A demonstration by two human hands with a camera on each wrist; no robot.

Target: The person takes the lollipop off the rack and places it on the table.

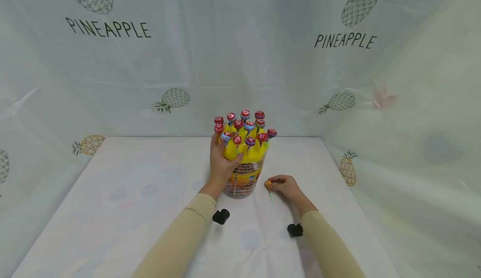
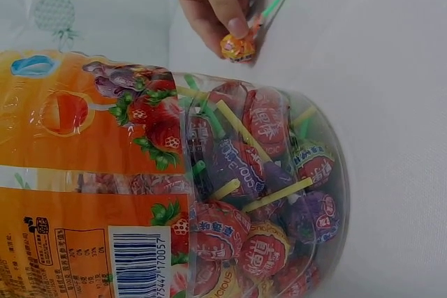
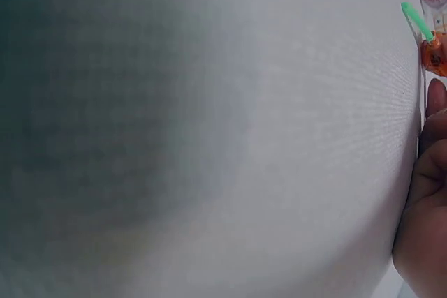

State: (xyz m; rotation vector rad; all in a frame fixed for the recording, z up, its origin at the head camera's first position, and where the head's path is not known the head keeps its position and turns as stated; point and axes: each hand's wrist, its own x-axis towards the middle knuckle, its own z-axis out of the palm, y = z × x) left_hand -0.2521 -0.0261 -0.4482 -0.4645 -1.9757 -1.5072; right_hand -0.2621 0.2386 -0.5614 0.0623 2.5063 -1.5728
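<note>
A clear plastic jar of wrapped lollipops stands upright on the table, topped by a yellow lid. Red, blue and purple lollipops stick up from this lid. My left hand grips the lid's left side, thumb across the front and fingers partly hidden behind lollipops. To the right of the jar, my right hand pinches an orange-wrapped lollipop by its head, low at the table, its green stick pointing toward me. Through the jar wall, the left wrist view shows more lollipops inside.
White cloth covers the table, and a pineapple-print curtain hangs behind and at the sides. Black wrist-camera pieces show beside both sleeves. Cloth fills most of the right wrist view.
</note>
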